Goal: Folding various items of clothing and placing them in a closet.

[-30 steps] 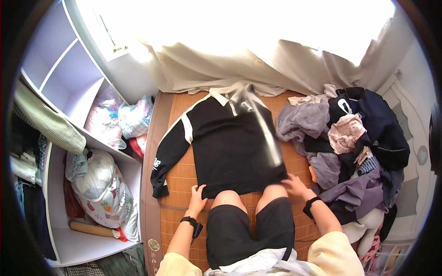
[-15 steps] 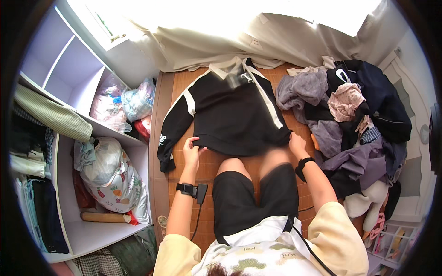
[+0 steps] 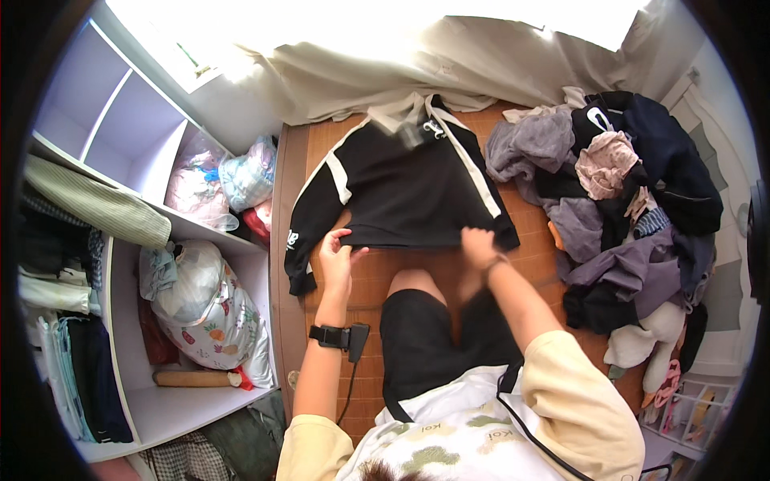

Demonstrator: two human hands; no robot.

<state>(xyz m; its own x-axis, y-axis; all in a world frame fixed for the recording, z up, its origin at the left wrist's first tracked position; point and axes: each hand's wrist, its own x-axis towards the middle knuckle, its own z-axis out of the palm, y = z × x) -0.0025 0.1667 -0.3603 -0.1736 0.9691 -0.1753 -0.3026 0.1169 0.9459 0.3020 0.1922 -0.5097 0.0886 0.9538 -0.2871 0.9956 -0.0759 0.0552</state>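
A black long-sleeved polo shirt (image 3: 409, 184) lies spread out in front of me, its pale collar at the far end and white stripes along both sleeves. The left sleeve stretches down beside the body. The right sleeve lies along the shirt's right side. At the left corner of the hem is my left hand (image 3: 337, 260), its fingers apart and the fingertips by the fabric's edge. My right hand (image 3: 480, 250) is closed on the hem towards the right, slightly blurred. A black band with a small box (image 3: 341, 338) sits on my left wrist.
A large heap of clothes (image 3: 618, 208) lies to the right, dark, grey, purple and pink. On the left stands a white shelf unit (image 3: 192, 409) with hanging clothes and a stuffed fruit-print bag (image 3: 204, 321). A pale curtain (image 3: 361, 80) hangs at the back.
My right hand has moved left along the hem, away from the right corner. The right sleeve end now shows beside it. My left hand stays by the left corner, its fingers spread a little more.
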